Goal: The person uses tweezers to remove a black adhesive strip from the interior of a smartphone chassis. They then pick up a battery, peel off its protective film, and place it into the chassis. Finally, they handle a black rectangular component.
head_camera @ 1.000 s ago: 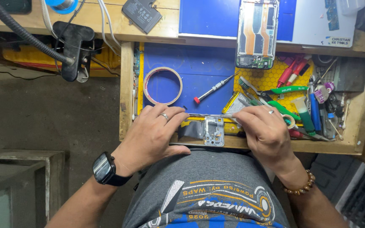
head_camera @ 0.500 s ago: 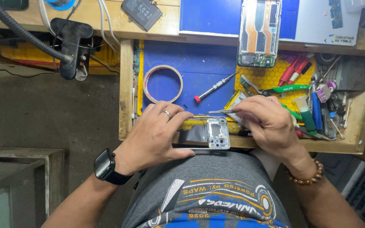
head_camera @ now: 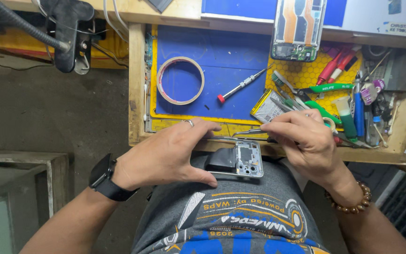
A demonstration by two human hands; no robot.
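My left hand (head_camera: 167, 153) grips an opened phone body (head_camera: 240, 162) by its edges, holding it over my lap at the front edge of the wooden drawer tray (head_camera: 136, 84). The phone's camera end points right, with a dark part lying on its middle. My right hand (head_camera: 306, 138) pinches metal tweezers (head_camera: 247, 132), whose tips point left just above the phone's top edge. A black watch sits on my left wrist, a bead bracelet on my right.
On the blue mat (head_camera: 222, 61) lie a tape roll (head_camera: 180, 80) and a red-tipped screwdriver (head_camera: 240, 85). Another opened phone (head_camera: 298, 28) rests at the back. A yellow honeycomb mat (head_camera: 316, 75) holds several tools, a brush and a battery (head_camera: 269, 106). A black clamp (head_camera: 71, 35) hangs at left.
The phone body has come down off the drawer edge toward my lap. My right hand now holds tweezers over it, tips near its top edge.
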